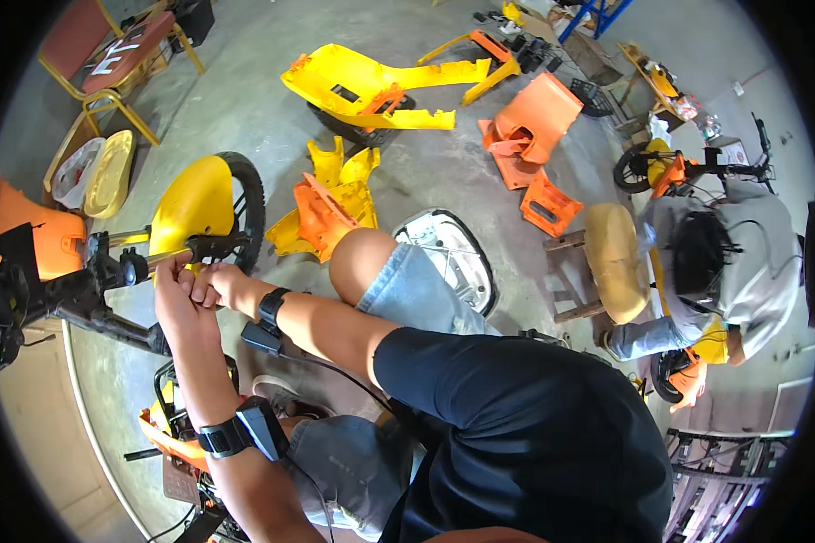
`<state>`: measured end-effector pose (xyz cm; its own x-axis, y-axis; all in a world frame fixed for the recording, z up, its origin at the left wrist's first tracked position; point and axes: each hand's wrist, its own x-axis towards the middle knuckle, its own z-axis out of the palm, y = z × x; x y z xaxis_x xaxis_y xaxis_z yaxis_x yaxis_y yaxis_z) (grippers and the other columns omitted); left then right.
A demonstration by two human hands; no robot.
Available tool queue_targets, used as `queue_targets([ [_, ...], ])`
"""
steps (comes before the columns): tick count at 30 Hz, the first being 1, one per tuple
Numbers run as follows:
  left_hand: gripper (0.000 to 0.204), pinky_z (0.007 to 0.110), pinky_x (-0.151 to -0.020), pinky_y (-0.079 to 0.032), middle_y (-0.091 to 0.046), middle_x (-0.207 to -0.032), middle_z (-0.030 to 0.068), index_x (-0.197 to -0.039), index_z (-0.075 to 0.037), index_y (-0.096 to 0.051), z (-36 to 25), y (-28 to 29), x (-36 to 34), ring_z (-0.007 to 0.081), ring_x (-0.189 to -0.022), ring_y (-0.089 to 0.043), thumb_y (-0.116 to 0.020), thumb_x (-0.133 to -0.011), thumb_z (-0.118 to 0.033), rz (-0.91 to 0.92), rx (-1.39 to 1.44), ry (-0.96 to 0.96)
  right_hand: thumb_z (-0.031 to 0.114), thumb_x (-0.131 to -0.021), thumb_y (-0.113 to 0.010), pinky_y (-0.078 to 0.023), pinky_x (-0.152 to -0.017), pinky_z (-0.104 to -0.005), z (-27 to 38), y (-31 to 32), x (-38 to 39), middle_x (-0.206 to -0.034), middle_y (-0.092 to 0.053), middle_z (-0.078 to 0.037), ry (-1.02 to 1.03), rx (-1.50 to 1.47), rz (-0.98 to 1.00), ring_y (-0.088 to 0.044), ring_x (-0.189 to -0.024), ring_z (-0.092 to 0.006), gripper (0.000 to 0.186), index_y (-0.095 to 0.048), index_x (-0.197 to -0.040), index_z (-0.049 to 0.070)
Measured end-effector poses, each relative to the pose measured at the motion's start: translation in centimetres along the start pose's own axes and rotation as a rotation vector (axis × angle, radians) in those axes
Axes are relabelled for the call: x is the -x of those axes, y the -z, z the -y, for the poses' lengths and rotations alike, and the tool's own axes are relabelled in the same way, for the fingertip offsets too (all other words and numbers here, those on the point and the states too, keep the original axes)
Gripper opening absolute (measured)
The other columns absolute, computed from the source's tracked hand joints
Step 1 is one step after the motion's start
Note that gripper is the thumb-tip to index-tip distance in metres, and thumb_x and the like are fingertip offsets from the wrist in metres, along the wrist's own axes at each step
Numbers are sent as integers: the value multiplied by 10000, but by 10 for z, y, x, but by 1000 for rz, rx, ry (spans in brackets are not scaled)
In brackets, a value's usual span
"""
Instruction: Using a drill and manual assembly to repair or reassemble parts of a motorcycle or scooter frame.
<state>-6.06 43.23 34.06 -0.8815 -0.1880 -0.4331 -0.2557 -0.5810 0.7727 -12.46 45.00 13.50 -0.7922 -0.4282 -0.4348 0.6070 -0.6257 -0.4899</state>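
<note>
My left hand (174, 282) and my right hand (215, 284) meet at the front fork of a black-framed bike (91, 294). Both have their fingers closed and pressed near each other. A small yellow bit (194, 267) peeks out between them; what it belongs to is hidden. Just beyond my hands is the yellow front fender (193, 204), set over the black tyre (249, 204). A dark fork part (219, 246) comes right up to my fingers. Straps with small boxes and cables sit on both my wrists.
Yellow and orange body panels (335, 204) lie on the floor ahead, with a large yellow shell (344, 81) farther off. A white-and-black panel (448, 258) rests by my knee. At right, a person in grey (752, 253) works by a padded stool (616, 262). A chair (109, 54) stands far left.
</note>
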Motion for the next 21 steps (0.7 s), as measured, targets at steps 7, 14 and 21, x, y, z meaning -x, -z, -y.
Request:
queue_targets([
  [7, 160, 239, -390, -238, -291, -552, -40, -912, -13, -527, -4, -18, 4, 73, -434, -269, -490, -929, -168, 28, 40, 13, 256, -993, -459, -371, -480, -226, 8, -5, 7, -662, -537, 30, 42, -167, 60, -482, -529, -74, 144, -566, -929, 183],
  [14, 170, 229, -368, -238, -295, -540, -48, -917, -21, -527, -6, -2, -4, 59, -415, -264, -480, -941, -183, 71, 16, 40, 255, -1010, -434, -398, -425, -280, 11, -26, 16, -644, -534, -4, -35, -209, 53, -483, -468, -119, 211, -549, -906, 112],
  [21, 159, 234, -397, -252, -303, -565, -37, -929, -25, -525, 9, -15, -13, 66, -450, -286, -476, -941, -176, 80, 17, 51, 332, -968, -535, -308, -403, -260, 5, 28, -20, -646, -525, -20, 206, -44, -37, -401, -465, -109, 250, -554, -892, 94],
])
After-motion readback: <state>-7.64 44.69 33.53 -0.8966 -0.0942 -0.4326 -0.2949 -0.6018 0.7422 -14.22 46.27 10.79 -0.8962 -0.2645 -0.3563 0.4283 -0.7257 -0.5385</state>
